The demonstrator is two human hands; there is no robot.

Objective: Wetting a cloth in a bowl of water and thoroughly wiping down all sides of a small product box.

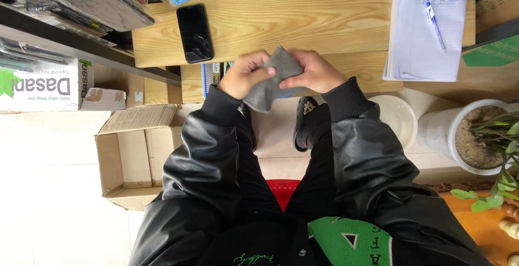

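Both hands [246, 74] [313, 71] pinch a grey cloth [270, 79] above the desk edge [357, 63].

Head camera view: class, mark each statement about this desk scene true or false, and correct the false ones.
1. Both hands hold the grey ribbed cloth piece. True: left hand, right hand.
2. The black smartphone lies on the light wooden desk. True.
3. The blue pen lies on the floor. False: it rests on the white notepad.
4. The open cardboard box stands on the desk. False: it stands on the floor, at the person's left.
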